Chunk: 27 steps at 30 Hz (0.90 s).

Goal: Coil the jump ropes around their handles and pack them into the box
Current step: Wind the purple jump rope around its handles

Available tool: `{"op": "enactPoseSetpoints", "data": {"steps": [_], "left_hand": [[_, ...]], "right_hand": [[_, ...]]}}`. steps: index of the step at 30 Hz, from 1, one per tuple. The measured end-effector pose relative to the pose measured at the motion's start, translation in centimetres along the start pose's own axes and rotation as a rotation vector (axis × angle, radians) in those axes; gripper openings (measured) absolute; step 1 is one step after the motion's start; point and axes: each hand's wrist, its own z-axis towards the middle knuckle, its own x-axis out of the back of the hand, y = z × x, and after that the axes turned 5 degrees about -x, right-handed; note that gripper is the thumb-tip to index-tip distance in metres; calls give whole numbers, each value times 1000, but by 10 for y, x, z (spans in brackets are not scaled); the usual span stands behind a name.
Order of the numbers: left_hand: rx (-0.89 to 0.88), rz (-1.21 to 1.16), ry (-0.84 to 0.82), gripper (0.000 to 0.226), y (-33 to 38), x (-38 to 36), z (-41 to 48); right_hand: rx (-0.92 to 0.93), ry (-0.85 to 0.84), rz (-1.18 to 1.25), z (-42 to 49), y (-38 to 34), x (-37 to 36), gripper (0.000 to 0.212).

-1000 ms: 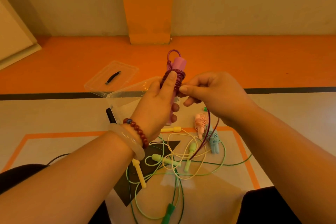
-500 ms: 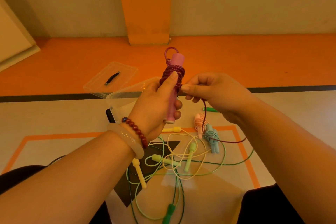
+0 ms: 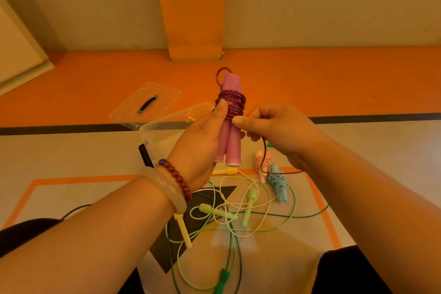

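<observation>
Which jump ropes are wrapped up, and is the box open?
Purple rope: partly coiled on pink handles, tail loose.
Left hand: gripping the handles.
Right hand: pinching the tail.
Pink rope: coiled.
Blue rope: coiled.
Yellow rope: loose, tangled.
Light green rope: loose, tangled.
Dark green rope: loose, tangled.
Box: open.
Lid: off, behind box.

Two pink handles (image 3: 232,143) side by side, upright in the air, bound near the top by tight coils of purple cord (image 3: 232,102), a loose tail hanging down to the right. Beyond them, clear box (image 3: 164,141), open, with its lid (image 3: 145,100) flat just behind. On the floor, pink bundle (image 3: 261,162) and blue bundle (image 3: 278,181), both coiled, touching. Nearer, yellow rope (image 3: 182,231), pale green rope (image 3: 249,200) and dark green rope (image 3: 222,278), uncoiled and tangled together.
</observation>
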Motion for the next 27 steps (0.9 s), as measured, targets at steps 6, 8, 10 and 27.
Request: {"op": "enactPoseSetpoints", "data": {"steps": [6, 8, 10, 27], "left_hand": [[-6, -39, 1, 20, -7, 0, -1], [-35, -33, 27, 16, -7, 0, 0], [-46, -29, 38, 15, -7, 2, 2], [103, -211, -117, 45, -2, 13, 12]], "right_hand": [[27, 53, -5, -1, 5, -7, 37], [31, 56, 4, 0, 4, -8, 36], [20, 36, 10, 1, 2, -6, 28], [21, -87, -103, 3, -4, 22, 10]]}}
